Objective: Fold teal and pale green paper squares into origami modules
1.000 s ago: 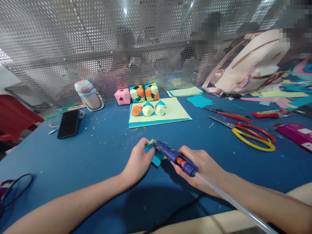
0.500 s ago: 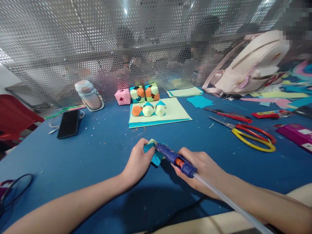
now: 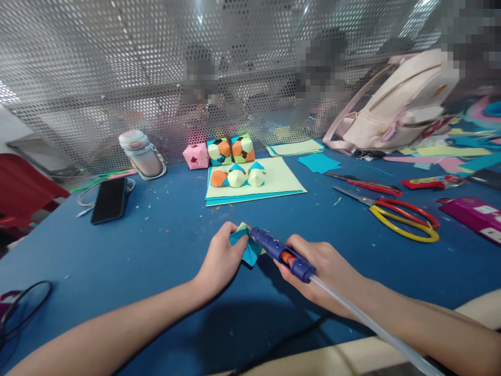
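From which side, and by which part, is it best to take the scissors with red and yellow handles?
Best by the red and yellow handle loops, probably coming from the near right. The scissors lie flat, loops towards the person's right, pointed blades facing left and slightly away. The right hand is nearer, but holds the glue gun.

"How many paper cubes (image 3: 196,156)?"
"Three: one pink, two multicoloured."
"Paper domes (image 3: 237,177)?"
"Three."
"Hands (image 3: 222,253)?"
"Two."
"What else?"
"One glue gun (image 3: 274,247), one phone (image 3: 109,200), one bottle (image 3: 141,155), one backpack (image 3: 395,109), one pair of scissors (image 3: 370,201)."
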Tool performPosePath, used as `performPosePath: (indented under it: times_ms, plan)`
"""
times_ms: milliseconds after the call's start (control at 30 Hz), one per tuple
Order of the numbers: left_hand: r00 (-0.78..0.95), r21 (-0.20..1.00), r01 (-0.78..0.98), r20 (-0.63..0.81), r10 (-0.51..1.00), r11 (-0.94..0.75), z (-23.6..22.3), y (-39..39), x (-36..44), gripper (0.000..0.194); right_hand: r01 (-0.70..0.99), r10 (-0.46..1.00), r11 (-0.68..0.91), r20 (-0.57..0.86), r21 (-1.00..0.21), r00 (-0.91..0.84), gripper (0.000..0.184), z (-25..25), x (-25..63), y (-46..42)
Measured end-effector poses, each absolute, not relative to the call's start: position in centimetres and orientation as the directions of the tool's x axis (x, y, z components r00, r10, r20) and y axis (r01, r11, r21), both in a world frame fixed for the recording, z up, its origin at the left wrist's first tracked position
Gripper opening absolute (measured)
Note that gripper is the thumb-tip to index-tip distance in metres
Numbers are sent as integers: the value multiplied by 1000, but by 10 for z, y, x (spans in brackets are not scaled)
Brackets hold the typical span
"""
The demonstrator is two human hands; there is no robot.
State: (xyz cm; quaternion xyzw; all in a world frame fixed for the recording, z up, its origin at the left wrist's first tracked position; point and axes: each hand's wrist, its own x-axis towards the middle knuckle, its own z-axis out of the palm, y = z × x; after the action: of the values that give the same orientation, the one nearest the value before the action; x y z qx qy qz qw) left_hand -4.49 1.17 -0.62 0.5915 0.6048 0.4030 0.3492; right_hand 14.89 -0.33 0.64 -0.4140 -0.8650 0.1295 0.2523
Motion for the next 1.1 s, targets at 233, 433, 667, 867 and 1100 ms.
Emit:
performPosePath:
  times_ms: [233,433,667,867,1100]
  plan:
    - [-38,903,429,59,997,-37,-9,12,-46,13,656,794,606,301,-449,-527,12,7,150,-4]
    - [-30,884,466,58,998,-37,-7,12,-45,11,626,775,625,277,-466,-568,9,5,148,-3]
    - [-21,881,470,65,998,-48,-8,11,-46,11,610,758,649,317,-454,-571,10,2,149,-3]
    - [-21,889,455,64,998,-47,-9,10,-46,12,636,783,618,288,-462,-551,11,4,148,-3]
    - [-64,902,433,42,997,-11,-9,13,-46,15,644,827,556,274,-525,-490,12,13,149,-6]
